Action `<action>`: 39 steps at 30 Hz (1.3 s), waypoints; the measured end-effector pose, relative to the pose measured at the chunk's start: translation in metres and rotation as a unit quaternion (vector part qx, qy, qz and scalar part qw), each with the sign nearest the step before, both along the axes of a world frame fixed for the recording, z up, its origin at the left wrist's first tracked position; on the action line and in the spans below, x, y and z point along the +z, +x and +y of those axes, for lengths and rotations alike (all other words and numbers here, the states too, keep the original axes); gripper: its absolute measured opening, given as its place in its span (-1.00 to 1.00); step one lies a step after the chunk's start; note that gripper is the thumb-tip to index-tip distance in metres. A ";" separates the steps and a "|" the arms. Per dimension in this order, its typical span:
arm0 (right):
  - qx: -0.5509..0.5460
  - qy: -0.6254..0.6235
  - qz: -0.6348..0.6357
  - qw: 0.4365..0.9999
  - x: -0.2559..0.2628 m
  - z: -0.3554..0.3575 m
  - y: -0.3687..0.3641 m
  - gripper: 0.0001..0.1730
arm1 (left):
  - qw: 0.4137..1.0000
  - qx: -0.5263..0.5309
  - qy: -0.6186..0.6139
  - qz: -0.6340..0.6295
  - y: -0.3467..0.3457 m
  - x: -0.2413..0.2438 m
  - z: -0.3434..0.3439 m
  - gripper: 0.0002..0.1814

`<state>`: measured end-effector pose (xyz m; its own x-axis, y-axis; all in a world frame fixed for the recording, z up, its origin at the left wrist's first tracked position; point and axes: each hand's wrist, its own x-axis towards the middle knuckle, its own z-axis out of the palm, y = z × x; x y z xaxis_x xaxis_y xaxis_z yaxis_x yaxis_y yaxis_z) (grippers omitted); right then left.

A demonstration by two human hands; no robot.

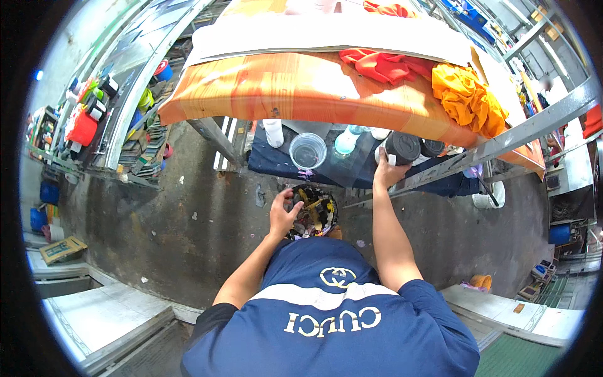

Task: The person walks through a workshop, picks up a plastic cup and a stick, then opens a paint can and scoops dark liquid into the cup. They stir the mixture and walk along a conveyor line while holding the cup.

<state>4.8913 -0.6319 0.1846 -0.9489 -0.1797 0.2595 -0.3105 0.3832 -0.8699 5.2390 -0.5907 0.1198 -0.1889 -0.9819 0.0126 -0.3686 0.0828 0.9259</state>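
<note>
My right hand [390, 172] grips a white jar with a black lid [403, 147] on the low shelf under the table. A second black-lidded container [431, 147] stands just right of it. My left hand [284, 213] is raised with its fingers apart, holding nothing, over the left side of a stained bucket [335, 207] of debris. On the shelf's dark blue cloth [268, 161] stand a clear plastic tub [308, 151], a white bottle [273, 133] and a pale turquoise container [345, 143]. The table edge partly hides the things at the back.
Above the shelf is a table with a wood-patterned orange cover [282, 89], bearing a red cloth [386, 65] and a yellow-orange cloth [466, 101]. A metal rail [518, 120] crosses at right. A white bucket [490, 195] stands on the floor. A person [558, 89] is far right.
</note>
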 end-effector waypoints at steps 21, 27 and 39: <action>0.608 0.064 0.069 0.788 0.127 0.128 0.062 0.28 | 0.966 -0.201 -0.062 0.148 -0.062 0.150 0.003 0.33; 0.613 0.477 0.134 0.615 0.242 0.088 0.103 0.64 | 0.974 -0.125 -0.184 -0.038 -0.028 0.170 0.012 0.20; 0.728 0.403 0.241 0.499 0.243 0.038 0.148 0.54 | 0.965 -0.040 -0.257 -0.046 0.017 0.175 0.029 0.17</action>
<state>5.0389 -0.5939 0.4278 0.4785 -0.8183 -0.3184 -0.8691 -0.3894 -0.3051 5.2557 -0.5617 0.2951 -0.2872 -0.8331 0.4727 -0.4215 0.5530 0.7187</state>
